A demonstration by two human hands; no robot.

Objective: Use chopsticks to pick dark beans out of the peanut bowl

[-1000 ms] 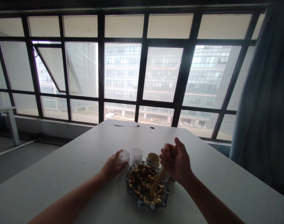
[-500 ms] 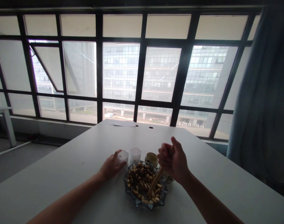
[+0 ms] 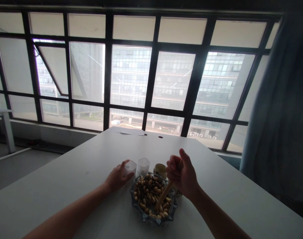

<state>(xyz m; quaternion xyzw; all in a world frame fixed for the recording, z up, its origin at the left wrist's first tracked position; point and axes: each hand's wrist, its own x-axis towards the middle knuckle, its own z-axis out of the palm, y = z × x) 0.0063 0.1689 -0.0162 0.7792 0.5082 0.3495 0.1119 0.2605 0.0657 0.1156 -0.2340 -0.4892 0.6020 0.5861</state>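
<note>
My left hand [image 3: 118, 176] is wrapped round the side of a small clear plastic cup [image 3: 130, 167], with the thumb near the bowl's rim. A second clear cup [image 3: 143, 165] stands just right of it. In front lies a scalloped glass bowl [image 3: 153, 219] holding peanuts and dark seeds [image 3: 148, 194]. My right hand [image 3: 182, 172], closed in a fist with the thumb up, grips a long light-brown wooden utensil [image 3: 163, 197]. Its lower end rests among the peanuts; its upper part is hidden in the fist, so its exact kind is unclear.
Behind the bowl stands a small round cup [image 3: 160, 170] with dark markings. Another marked container [image 3: 178, 192] is mostly hidden by my right hand. Papers [image 3: 126, 131] lie at the white table's [image 3: 91, 205] far end, before a large window. A curtain [image 3: 268, 126] hangs at right.
The camera view has tilted slightly. My right hand and the wooden utensil have shifted a little left in view. My left hand stays at the same cup.
</note>
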